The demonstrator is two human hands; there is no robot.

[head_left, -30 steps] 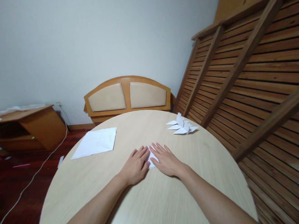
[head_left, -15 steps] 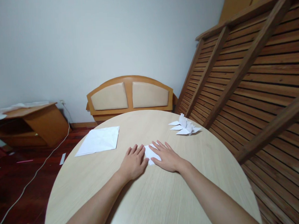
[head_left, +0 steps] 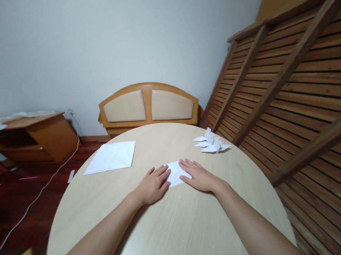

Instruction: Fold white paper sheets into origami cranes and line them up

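A small folded piece of white paper [head_left: 175, 174] lies flat on the round, pale wooden table [head_left: 176, 227] in front of me. My left hand [head_left: 154, 184] rests palm down at its left edge, fingers stretched out and the tips touching the paper. From the other side, my right hand [head_left: 199, 175] lies flat over the paper's right part, with fingers spread and the thumb on the sheet. Both hands hide the paper's side edges, and its fold lines are hard to make out.
Larger white paper sheets [head_left: 110, 157] are stacked at the table's left. Several white folded paper birds [head_left: 212, 142] stand at the far right. Beyond the table is a padded headboard [head_left: 148, 105]; a slatted wooden frame [head_left: 286, 85] leans on the right. A cable [head_left: 42, 197] crosses the floor.
My right hand has slid slightly to the right, so more of the white paper shows between the hands. The left hand stays at its edge. The camera view has shifted a little.
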